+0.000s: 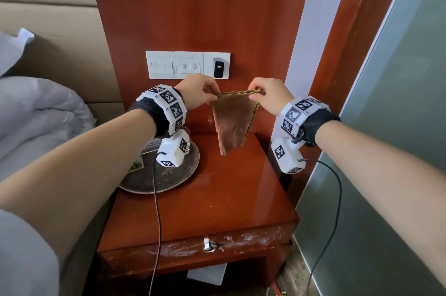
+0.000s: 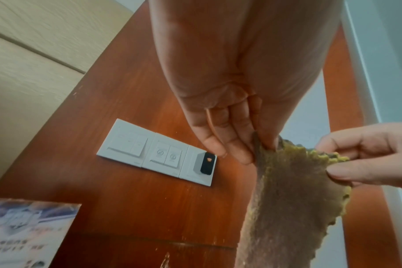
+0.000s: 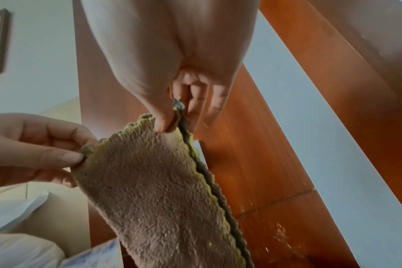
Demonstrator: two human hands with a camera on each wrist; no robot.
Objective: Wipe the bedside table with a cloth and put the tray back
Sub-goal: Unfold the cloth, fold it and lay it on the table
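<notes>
A brown cloth (image 1: 233, 122) with a yellow scalloped edge hangs in the air above the back of the red wooden bedside table (image 1: 217, 199). My left hand (image 1: 212, 95) pinches its top left corner and my right hand (image 1: 258, 93) pinches the top right corner, so the upper edge is stretched between them. The wrist views show the same cloth (image 2: 287, 199) (image 3: 154, 190) folded double and hanging down. A round metal tray (image 1: 169, 175) sits at the table's back left, partly hidden by my left wrist camera; a card and a glass stand on it.
A white switch panel (image 1: 188, 64) with a black plug is on the wood wall behind my hands. A bed with white bedding (image 1: 36, 112) lies left. A glass wall (image 1: 398, 126) stands right. Cables hang from both wrists over the table front and drawer knob (image 1: 207, 244).
</notes>
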